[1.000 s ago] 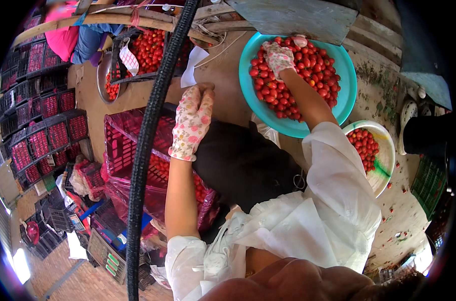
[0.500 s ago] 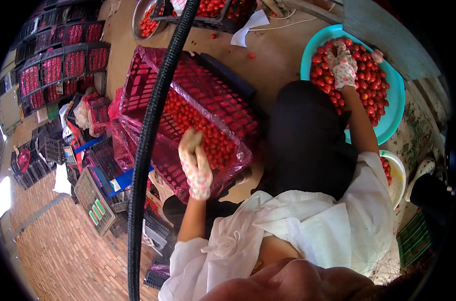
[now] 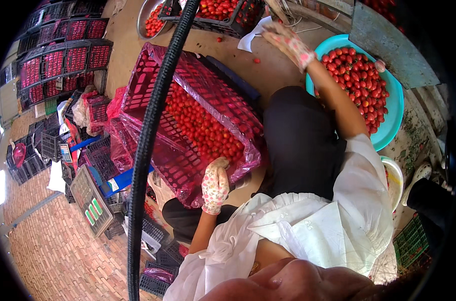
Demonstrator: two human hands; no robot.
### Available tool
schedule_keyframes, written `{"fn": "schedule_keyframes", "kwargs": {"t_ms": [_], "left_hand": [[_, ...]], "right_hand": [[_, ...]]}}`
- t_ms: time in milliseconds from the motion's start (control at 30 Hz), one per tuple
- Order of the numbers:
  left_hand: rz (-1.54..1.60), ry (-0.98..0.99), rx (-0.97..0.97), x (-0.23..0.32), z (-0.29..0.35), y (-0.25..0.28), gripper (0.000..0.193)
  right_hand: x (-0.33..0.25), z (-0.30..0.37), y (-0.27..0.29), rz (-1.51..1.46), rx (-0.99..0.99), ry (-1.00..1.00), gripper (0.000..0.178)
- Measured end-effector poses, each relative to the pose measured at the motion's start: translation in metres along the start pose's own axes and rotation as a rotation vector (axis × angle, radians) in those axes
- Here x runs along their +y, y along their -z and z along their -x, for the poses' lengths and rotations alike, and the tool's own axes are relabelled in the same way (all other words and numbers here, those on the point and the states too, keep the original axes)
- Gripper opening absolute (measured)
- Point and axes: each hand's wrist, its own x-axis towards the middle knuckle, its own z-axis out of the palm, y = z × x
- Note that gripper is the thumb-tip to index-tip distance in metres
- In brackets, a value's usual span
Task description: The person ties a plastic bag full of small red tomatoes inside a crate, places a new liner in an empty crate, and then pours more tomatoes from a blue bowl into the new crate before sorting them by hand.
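Observation:
My left hand, in a patterned white glove with stained fingertips, is at the near edge of a crate lined with dark pink plastic film. Its fingers are pressed together, and anything inside them is hidden. Small red tomatoes lie heaped in the crate. My right hand, gloved likewise, stretches out beyond my knee with its fingers extended and slightly blurred; I see nothing in it. It is beside a white scrap of paper, left of a turquoise basin of red tomatoes.
A black crate of tomatoes and a metal bowl stand at the far side. Stacked crates fill the far left, near a scale. A black braided cable crosses the view. A whitish bucket stands right.
My right hand has left the tomatoes in the basin and swung left, toward the paper scrap. My left hand has drawn back from over the crate's tomatoes to its near edge, fingers now together.

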Motion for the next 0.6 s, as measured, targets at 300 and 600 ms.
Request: {"fn": "schedule_keyframes", "kwargs": {"t_ms": [300,600], "left_hand": [[0.010,-0.143,0.054,-0.002,-0.002,-0.004,0.017],[0.057,-0.397,0.295,0.075,-0.115,-0.005,0.027]], "right_hand": [[0.006,0.225,0.038,0.351,0.596,-0.640,0.027],[0.009,0.361,0.112,1.097,0.784,-1.155,0.055]]}}
